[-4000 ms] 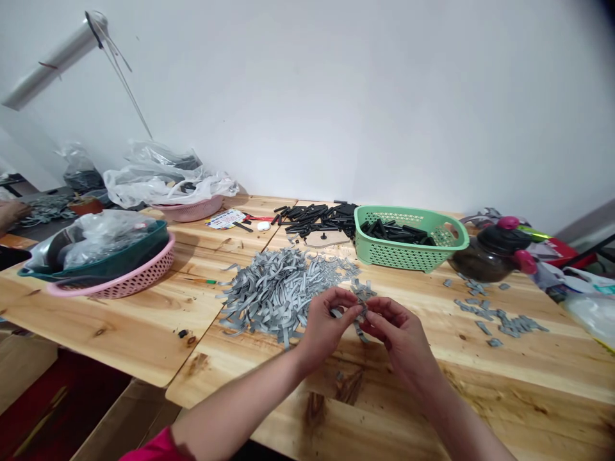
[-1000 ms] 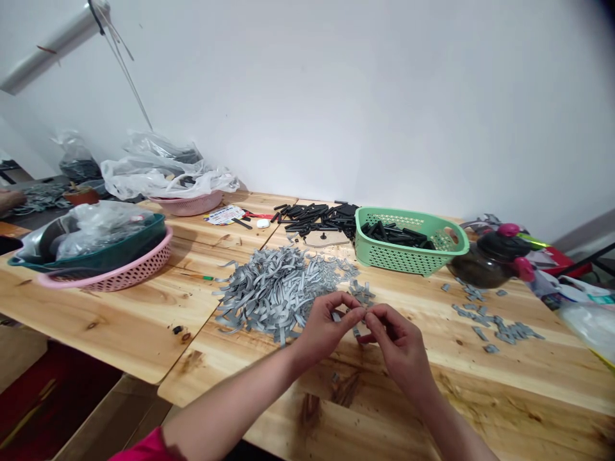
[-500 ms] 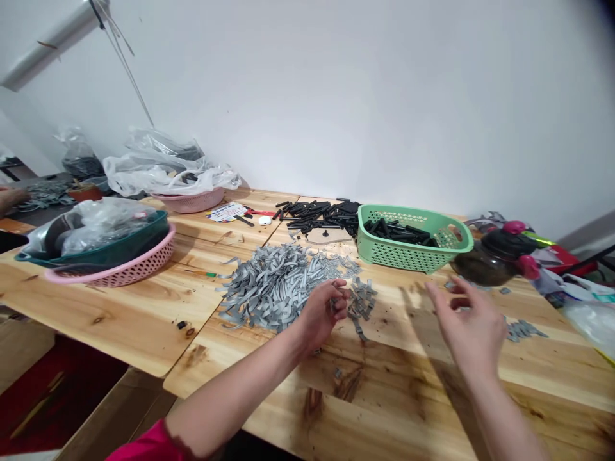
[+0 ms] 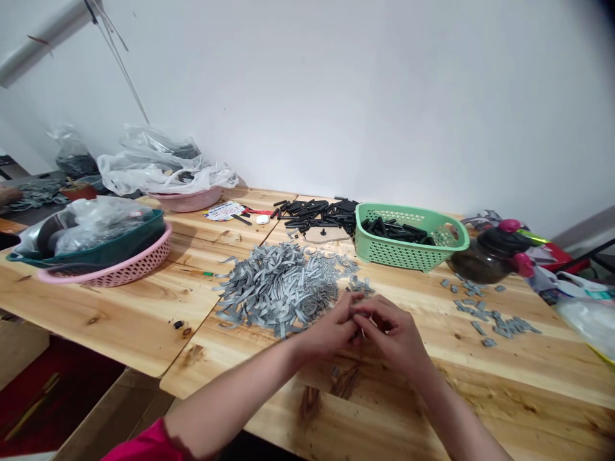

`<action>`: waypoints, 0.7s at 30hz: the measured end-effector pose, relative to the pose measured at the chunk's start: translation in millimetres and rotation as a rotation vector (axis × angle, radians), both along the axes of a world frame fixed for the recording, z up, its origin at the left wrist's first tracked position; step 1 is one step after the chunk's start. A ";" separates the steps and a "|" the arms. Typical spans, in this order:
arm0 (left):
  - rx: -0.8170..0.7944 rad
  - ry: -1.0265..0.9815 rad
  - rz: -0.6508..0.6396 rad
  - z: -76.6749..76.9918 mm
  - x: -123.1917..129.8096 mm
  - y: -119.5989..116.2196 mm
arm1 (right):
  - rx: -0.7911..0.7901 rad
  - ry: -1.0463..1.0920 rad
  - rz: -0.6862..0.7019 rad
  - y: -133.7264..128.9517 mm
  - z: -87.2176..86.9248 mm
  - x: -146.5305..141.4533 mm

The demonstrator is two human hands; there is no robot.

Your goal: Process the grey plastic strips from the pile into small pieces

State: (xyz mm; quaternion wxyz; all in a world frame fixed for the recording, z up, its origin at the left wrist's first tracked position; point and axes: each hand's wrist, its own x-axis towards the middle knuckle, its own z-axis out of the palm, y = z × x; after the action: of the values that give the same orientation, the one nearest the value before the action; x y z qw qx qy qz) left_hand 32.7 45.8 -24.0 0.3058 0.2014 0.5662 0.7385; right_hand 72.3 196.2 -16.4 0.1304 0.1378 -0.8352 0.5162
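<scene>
My left hand (image 4: 336, 326) and my right hand (image 4: 391, 330) meet over the table, fingertips together, just in front of the grey pieces. Both have curled, pinching fingers; whatever lies between them is hidden. Left of the hands spreads a big pile of curled grey strips (image 4: 273, 288). Behind the fingertips lies a small cluster of short grey pieces (image 4: 360, 285), partly covered by my hands. More short grey pieces (image 4: 502, 323) are scattered on the wood to the right.
A green basket (image 4: 408, 256) holding black sticks stands behind, beside a heap of black sticks (image 4: 317, 214). A dark glass pot (image 4: 485, 256) is at right. Pink baskets (image 4: 144, 259) with plastic bags stand left. Another person's hand (image 4: 9, 194) shows at far left.
My right hand has moved left from beside the scattered pieces to meet my left hand, uncovering those pieces. My left hand has shifted slightly right and down.
</scene>
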 end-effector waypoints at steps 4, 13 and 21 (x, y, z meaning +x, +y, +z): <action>-0.059 -0.013 0.030 -2.2 -1.4 1.5 | -0.230 -0.037 -0.201 7.9 -0.9 -0.3; -0.036 0.155 0.339 8.4 -5.8 -1.7 | -0.454 -0.098 -0.231 2.5 -0.9 3.1; 0.196 -0.199 0.311 2.4 -13.0 -0.7 | -0.323 -0.071 -0.354 15.4 -6.1 -4.7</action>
State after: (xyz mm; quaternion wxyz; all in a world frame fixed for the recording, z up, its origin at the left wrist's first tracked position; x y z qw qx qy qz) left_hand 19.6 45.1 -21.6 0.2214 0.0664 0.4829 0.8446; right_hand 67.6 211.6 -22.5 0.2099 -0.0516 -0.7570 0.6166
